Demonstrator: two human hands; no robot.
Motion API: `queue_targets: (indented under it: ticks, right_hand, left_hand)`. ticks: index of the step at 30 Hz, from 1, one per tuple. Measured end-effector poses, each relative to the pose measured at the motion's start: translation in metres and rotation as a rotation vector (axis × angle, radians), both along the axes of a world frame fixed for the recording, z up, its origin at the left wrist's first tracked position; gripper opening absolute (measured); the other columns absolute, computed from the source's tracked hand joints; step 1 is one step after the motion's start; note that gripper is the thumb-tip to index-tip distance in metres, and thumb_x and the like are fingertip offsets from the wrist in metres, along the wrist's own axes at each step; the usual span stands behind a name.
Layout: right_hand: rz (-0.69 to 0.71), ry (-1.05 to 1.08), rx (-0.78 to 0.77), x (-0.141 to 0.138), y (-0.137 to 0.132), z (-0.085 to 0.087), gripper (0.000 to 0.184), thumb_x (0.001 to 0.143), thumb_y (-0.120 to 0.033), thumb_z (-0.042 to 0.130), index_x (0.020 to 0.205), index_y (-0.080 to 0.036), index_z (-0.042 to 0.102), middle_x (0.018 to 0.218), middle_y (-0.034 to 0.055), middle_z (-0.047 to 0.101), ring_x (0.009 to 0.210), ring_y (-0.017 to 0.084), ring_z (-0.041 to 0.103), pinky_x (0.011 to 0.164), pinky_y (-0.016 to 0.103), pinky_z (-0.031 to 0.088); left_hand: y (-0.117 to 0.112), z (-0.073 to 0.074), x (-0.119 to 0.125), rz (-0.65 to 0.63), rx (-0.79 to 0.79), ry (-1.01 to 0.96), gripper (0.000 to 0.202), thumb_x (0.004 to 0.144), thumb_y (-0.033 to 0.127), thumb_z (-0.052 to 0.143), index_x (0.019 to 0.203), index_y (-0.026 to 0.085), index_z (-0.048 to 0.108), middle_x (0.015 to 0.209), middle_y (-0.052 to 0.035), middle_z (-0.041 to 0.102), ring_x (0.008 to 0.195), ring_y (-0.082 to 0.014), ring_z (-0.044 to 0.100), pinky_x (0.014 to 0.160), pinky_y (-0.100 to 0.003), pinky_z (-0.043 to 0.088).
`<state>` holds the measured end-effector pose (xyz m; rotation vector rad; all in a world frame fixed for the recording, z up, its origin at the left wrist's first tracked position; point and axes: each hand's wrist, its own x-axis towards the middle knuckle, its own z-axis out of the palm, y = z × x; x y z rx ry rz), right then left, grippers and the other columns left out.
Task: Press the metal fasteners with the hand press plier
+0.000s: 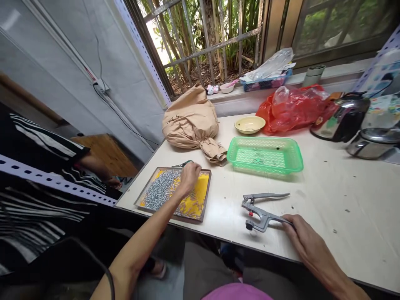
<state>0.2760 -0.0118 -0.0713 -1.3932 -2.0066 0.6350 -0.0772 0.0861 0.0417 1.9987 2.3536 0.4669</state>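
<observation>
My left hand [189, 176] is over the far side of a shallow brown-rimmed tray [204, 202], its fingers pinched together. What the fingertips hold, if anything, is too small to make out. Inside the tray, many small silver metal pieces [160, 189] are heaped at the left and thinly scattered over a yellow bottom at the right. Just behind the tray lies a tool with a green handle [186, 163], partly hidden by that hand. My right hand [303, 237] grips the lower handle of grey metal hand-press pliers [264, 217]. Their handles are spread and the jaws point left, with nothing visible between them.
A green plastic basket [295, 162] with a few small bits stands behind the pliers. Farther back are a tied brown paper bag [190, 121], a yellow bowl [250, 124], a red plastic bag [290, 110] and a kettle [342, 116]. At left, another person's hand [115, 182] shows.
</observation>
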Motion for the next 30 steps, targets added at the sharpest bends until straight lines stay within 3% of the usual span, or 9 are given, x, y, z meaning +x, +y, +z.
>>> queue_targets:
  ticks: [3, 8, 12, 16, 18, 20, 24, 27, 30]
  right_hand:
    - [0.050, -0.022, 0.049, -0.007, 0.003, -0.004, 0.029, 0.095, -0.044, 0.031, 0.098, -0.025, 0.053, 0.086, 0.0040, 0.060, 0.072, 0.020, 0.058, 0.065, 0.035, 0.045]
    - [0.107, -0.115, 0.109, -0.016, 0.008, -0.011, 0.024, 0.096, -0.038, 0.033, 0.097, -0.024, 0.053, 0.084, 0.0044, 0.060, 0.071, 0.020, 0.057, 0.066, 0.035, 0.043]
    - [0.141, -0.220, 0.175, -0.019, 0.009, -0.008, 0.024, 0.097, -0.034, 0.034, 0.095, -0.022, 0.055, 0.081, 0.0045, 0.059, 0.073, 0.020, 0.055, 0.068, 0.035, 0.039]
    - [0.158, -0.324, 0.229, -0.019, 0.013, 0.003, 0.024, 0.097, -0.029, 0.036, 0.096, -0.018, 0.057, 0.082, 0.0059, 0.060, 0.078, 0.020, 0.052, 0.071, 0.034, 0.035]
    - [0.159, -0.384, 0.254, -0.019, 0.016, 0.010, 0.022, 0.097, -0.025, 0.038, 0.096, -0.017, 0.059, 0.084, 0.0062, 0.060, 0.081, 0.020, 0.050, 0.072, 0.033, 0.033]
    - [0.160, -0.436, 0.269, -0.019, 0.020, 0.017, 0.021, 0.096, -0.021, 0.040, 0.094, -0.018, 0.061, 0.086, 0.0064, 0.061, 0.084, 0.021, 0.048, 0.073, 0.033, 0.031]
    - [0.147, -0.508, 0.275, -0.021, 0.026, 0.025, 0.021, 0.094, -0.019, 0.044, 0.088, -0.019, 0.064, 0.086, 0.0072, 0.060, 0.085, 0.021, 0.045, 0.072, 0.033, 0.028]
    - [0.127, -0.541, 0.270, -0.021, 0.027, 0.027, 0.020, 0.093, -0.020, 0.046, 0.087, -0.019, 0.065, 0.084, 0.0070, 0.060, 0.084, 0.021, 0.044, 0.072, 0.033, 0.027]
    - [0.115, -0.548, 0.261, -0.022, 0.026, 0.026, 0.020, 0.093, -0.019, 0.046, 0.088, -0.019, 0.065, 0.083, 0.0065, 0.060, 0.084, 0.021, 0.043, 0.071, 0.033, 0.026]
  left_hand:
    - [-0.011, -0.015, -0.033, 0.068, -0.177, 0.062, 0.028, 0.087, 0.023, 0.048, 0.073, 0.012, 0.069, 0.071, -0.0077, 0.064, 0.069, -0.0162, 0.057, 0.063, -0.025, 0.034]
    - [-0.007, -0.032, -0.035, 0.071, -0.234, 0.086, 0.022, 0.081, 0.022, 0.052, 0.070, 0.011, 0.067, 0.074, -0.0102, 0.065, 0.072, -0.0181, 0.058, 0.063, -0.025, 0.034]
    - [0.000, -0.032, -0.033, 0.112, -0.261, 0.086, 0.020, 0.078, 0.015, 0.050, 0.072, 0.008, 0.068, 0.076, -0.0169, 0.066, 0.075, -0.0226, 0.060, 0.065, -0.028, 0.036]
    - [0.000, -0.021, -0.030, 0.083, -0.255, 0.084, 0.021, 0.077, 0.011, 0.047, 0.078, 0.007, 0.067, 0.080, -0.0179, 0.067, 0.078, -0.0230, 0.060, 0.067, -0.029, 0.038]
    - [-0.008, -0.015, -0.017, 0.011, -0.183, -0.031, 0.020, 0.079, 0.016, 0.049, 0.081, 0.009, 0.067, 0.082, -0.0139, 0.067, 0.076, -0.0200, 0.060, 0.067, -0.027, 0.039]
    - [-0.022, -0.012, 0.007, -0.062, -0.180, -0.312, 0.018, 0.078, 0.023, 0.053, 0.081, 0.012, 0.067, 0.075, -0.0080, 0.066, 0.066, -0.0149, 0.057, 0.061, -0.024, 0.039]
    - [-0.061, -0.025, 0.067, -0.088, -0.474, -0.902, 0.023, 0.074, 0.034, 0.061, 0.078, 0.012, 0.065, 0.058, -0.0001, 0.057, 0.046, -0.0076, 0.044, 0.044, -0.019, 0.033]
    - [-0.079, -0.046, 0.096, -0.055, -0.561, -1.001, 0.027, 0.072, 0.039, 0.064, 0.073, 0.012, 0.064, 0.050, 0.0037, 0.049, 0.040, -0.0058, 0.037, 0.039, -0.019, 0.028]
    - [-0.083, -0.059, 0.103, -0.028, -0.572, -0.900, 0.029, 0.071, 0.042, 0.065, 0.071, 0.013, 0.065, 0.048, 0.0038, 0.050, 0.040, -0.0061, 0.038, 0.040, -0.019, 0.027]
